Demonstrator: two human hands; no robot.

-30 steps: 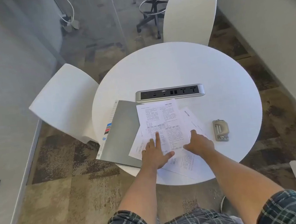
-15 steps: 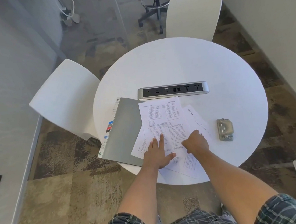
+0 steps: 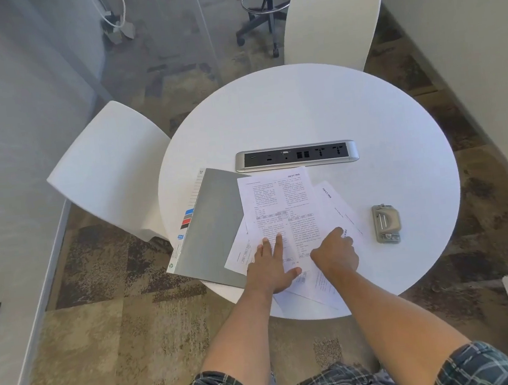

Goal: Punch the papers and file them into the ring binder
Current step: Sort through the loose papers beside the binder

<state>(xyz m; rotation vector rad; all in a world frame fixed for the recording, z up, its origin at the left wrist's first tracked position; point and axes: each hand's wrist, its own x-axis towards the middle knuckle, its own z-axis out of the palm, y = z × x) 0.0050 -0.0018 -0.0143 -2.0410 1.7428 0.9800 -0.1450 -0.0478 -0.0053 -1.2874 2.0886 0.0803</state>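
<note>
The grip was flat: both the left hand (image 3: 271, 267) and right hand (image 3: 334, 254) pressed loose printed white papers (image 3: 279, 208), holding nothing; small grey metal punch (image 3: 386, 223) untouched, closed grey ring binder (image 3: 212, 225) unfilled.

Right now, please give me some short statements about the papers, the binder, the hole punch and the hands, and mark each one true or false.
1. The grey ring binder lies closed on the round white table. True.
2. The small grey metal hole punch sits on top of the printed white papers. False: it rests on bare table, to their right.
3. Both the left hand and the right hand rest on the papers. True.
4. The papers form one squared stack. False: they are fanned and overlap the binder.
</note>
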